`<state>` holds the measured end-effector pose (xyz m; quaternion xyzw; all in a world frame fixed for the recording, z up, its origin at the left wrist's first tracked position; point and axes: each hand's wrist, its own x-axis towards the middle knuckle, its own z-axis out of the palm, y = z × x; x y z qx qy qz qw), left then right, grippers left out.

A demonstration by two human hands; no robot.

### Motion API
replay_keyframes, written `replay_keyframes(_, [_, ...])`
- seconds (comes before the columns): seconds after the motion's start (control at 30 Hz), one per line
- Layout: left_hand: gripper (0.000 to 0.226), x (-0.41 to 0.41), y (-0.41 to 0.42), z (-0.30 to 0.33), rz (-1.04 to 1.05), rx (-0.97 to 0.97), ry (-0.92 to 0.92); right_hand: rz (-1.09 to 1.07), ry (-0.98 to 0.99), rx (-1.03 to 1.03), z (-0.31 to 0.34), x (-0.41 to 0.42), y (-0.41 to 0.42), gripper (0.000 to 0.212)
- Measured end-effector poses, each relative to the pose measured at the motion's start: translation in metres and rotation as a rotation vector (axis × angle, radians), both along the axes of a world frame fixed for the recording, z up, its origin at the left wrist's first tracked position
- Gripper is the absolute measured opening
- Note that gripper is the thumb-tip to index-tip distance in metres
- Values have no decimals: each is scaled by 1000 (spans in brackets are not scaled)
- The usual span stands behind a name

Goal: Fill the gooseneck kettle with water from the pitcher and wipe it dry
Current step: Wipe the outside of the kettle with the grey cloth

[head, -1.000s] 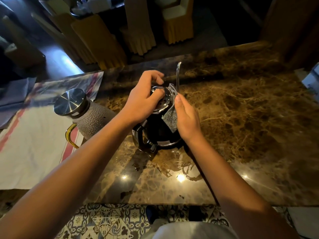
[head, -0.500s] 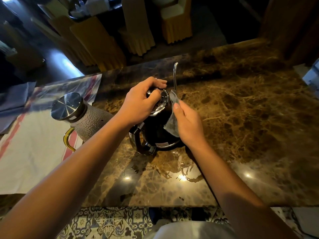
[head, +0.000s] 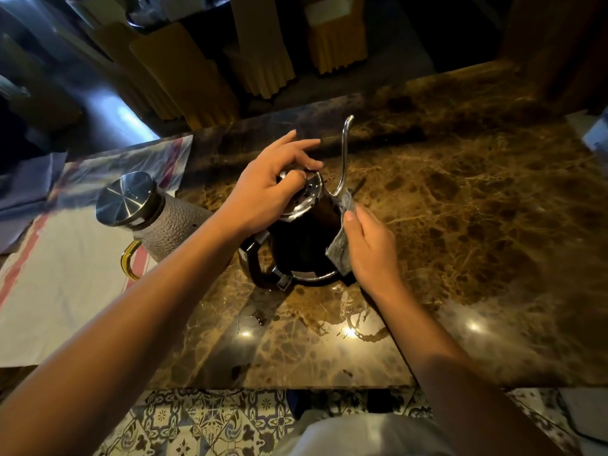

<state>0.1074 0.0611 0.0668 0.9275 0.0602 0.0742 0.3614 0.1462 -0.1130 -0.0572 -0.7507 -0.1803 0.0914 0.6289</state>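
A dark gooseneck kettle [head: 301,248] with a thin silver spout and a black handle stands on the brown marble counter [head: 460,225]. My left hand [head: 263,189] rests on its perforated metal lid, gripping the lid's knob with thumb and fingers. Pressed flat against the kettle's right side is a grey cloth [head: 340,248], held there by my right hand [head: 373,251]. Left of the kettle stands the pitcher [head: 154,218], grey and textured, with a shiny steel lid and a gold handle.
The pitcher sits at the edge of a white towel with red stripes [head: 59,278] on the counter's left. Water spots lie on the marble in front of the kettle. Yellow-covered chairs [head: 260,60] stand beyond the far edge. Patterned floor tiles show below the near edge.
My right hand has slid the cloth down the kettle's right side, from near the lid toward the base. My left hand has stayed on the lid.
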Motion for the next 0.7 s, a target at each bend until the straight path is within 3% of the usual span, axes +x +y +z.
replay_keyframes(0.1, [29,3,1,6,-51,-26,73,-9,-24,84,17,-22,-3,44])
replay_keyframes(0.23, [34,7,1,19,-102,-23,185,32,129,253,39,-22,26,63])
replay_keyframes(0.3, [38,5,-2,20,-73,-6,175,29,130,162,36,-6,32,65])
replay_keyframes(0.43, [27,5,-4,16,-44,-30,157,35,196,46,19,7,19,45])
replay_keyframes(0.7, [23,5,-5,19,-40,-19,169,-152,-57,-266,-2,-18,-5,35])
